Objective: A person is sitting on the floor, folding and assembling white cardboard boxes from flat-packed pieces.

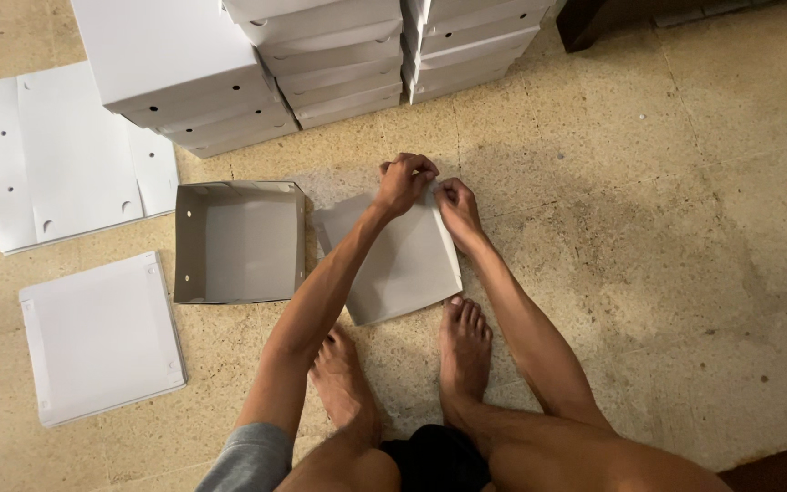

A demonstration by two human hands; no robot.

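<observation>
Below, left hand (404, 182) and right hand (456, 208) both pinching the far edge of a half-folded white cardboard box (398, 260), lying on the speckled floor (649, 228) just ahead of two bare feet (463, 351). Beside it, a finished open box (239, 241); flat cardboard blanks (102, 337) left; stacked white boxes (321, 55) beyond.

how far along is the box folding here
Done: stacks of folded white boxes by the wall, plus one open box tray. In hand: left hand and right hand pinch the far corner of a half-folded sheet. Left: two flat blanks and.
</observation>
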